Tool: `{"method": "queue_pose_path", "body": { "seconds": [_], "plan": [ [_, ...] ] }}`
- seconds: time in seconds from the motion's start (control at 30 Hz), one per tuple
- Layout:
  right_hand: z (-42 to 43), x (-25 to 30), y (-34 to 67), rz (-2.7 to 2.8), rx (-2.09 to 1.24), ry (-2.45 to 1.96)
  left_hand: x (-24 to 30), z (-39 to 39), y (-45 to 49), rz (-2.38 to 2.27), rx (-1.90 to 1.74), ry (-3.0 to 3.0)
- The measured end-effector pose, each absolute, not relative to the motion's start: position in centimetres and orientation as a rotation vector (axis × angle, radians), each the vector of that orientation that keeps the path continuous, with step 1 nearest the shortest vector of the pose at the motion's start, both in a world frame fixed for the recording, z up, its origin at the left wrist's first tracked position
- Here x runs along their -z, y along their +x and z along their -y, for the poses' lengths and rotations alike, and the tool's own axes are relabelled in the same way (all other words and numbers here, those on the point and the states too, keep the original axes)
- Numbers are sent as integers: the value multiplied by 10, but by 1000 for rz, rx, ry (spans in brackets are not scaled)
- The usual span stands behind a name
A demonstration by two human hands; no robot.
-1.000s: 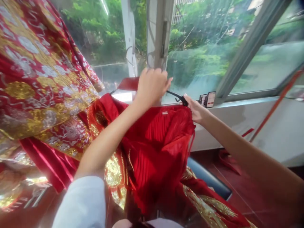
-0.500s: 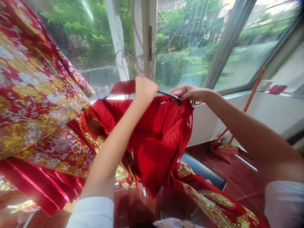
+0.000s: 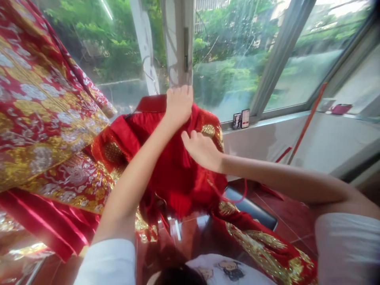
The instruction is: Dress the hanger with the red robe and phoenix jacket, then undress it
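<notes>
A red garment with gold embroidery (image 3: 178, 178) hangs in front of me from a hanger that the cloth now covers. My left hand (image 3: 178, 103) is raised and closed in a fist at the garment's top, gripping it where the hanger sits. My right hand (image 3: 201, 149) lies lower, fingers stretched flat against the red cloth just under the left hand. The garment's lower part, with heavy gold trim (image 3: 267, 249), trails down to the right.
A large red, gold and silver brocade robe (image 3: 44, 111) hangs at the left. Behind stands a window (image 3: 237, 59) with a white sill (image 3: 297, 118) holding two small cards (image 3: 241, 118) and a pink item (image 3: 341, 108). A red-handled mop (image 3: 305, 122) leans at the right. A dark stool (image 3: 252, 206) is below.
My right hand left the hanger's right end and dropped onto the cloth below the left hand. The garment now drapes over the hanger, hiding its black arm.
</notes>
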State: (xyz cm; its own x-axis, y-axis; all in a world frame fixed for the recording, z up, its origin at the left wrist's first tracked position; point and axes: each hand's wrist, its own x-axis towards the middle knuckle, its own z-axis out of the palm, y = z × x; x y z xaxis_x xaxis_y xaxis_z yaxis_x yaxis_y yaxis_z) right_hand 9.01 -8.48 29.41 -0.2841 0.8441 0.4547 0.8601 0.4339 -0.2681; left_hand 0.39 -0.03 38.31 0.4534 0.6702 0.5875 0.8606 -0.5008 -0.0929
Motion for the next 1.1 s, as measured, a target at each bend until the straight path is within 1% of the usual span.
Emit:
{"method": "queue_pose_path", "body": {
  "seconds": [0.07,0.1,0.17,0.27,0.33,0.4,0.47,0.53,0.67,0.83,0.93,1.1],
  "plan": [
    [72,-275,95,2289,234,-1533,-393,14,-17,1215,697,-2364],
    [65,-274,102,2324,255,-1532,-397,22,-33,1168,724,-2385],
    [52,-285,123,2282,162,-1424,-402,37,-74,1158,837,-2343],
    [30,-315,155,2067,98,-1148,-393,57,-140,1384,987,-2200],
    [10,-330,167,2008,81,-970,-382,65,-174,1550,990,-2230],
    [-13,-336,170,2057,-54,-843,-372,70,-193,1631,928,-2353],
    [-32,-335,165,2096,-256,-776,-367,72,-199,1624,880,-2416],
    [-46,-329,160,2052,-387,-756,-367,72,-195,1617,889,-2365],
    [-54,-322,153,1870,-520,-838,-375,69,-190,1641,1039,-2267],
    [-49,-327,139,1781,-925,-866,-389,60,-198,1647,1189,-2326],
    [-43,-332,128,1763,-958,-941,-399,53,-205,1694,1215,-2416],
    [-38,-336,125,1721,-956,-999,-407,36,-219,1886,986,-2715]
  ]
}}
